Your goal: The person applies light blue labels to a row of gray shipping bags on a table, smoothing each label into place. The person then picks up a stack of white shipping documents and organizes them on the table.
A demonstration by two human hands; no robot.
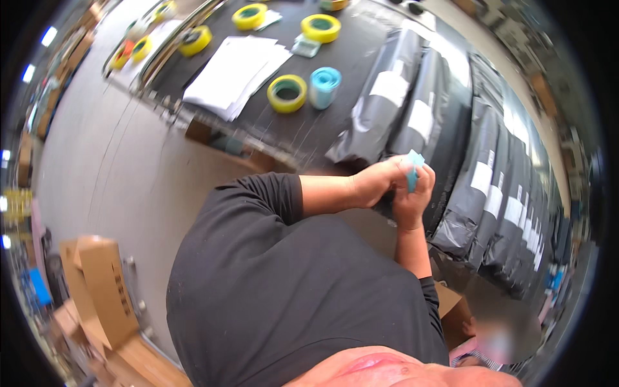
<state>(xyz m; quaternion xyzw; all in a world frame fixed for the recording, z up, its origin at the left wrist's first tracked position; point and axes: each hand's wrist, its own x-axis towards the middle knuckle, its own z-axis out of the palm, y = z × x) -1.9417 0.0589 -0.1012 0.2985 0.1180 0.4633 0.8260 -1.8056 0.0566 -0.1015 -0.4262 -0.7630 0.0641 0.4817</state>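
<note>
My left hand [377, 182] and my right hand [411, 205] meet in front of me, at the near edge of the table. Both are closed on a small light blue slip [414, 166], which sticks up between the fingers; its lower part is hidden. Just beyond them lie long black plastic-wrapped packages [371, 126] with white labels. Left of these, a light blue roll [324, 88] stands on the dark tabletop [309, 132]. It looks similar in colour to the slip.
Beside the blue roll are a yellow tape roll [287, 94] and white paper sheets [229, 74]. More tape rolls [320, 28] lie farther back. Several black packages [480, 174] line up to the right. Cardboard boxes [103, 290] stand at lower left; another person [493, 345] is at lower right.
</note>
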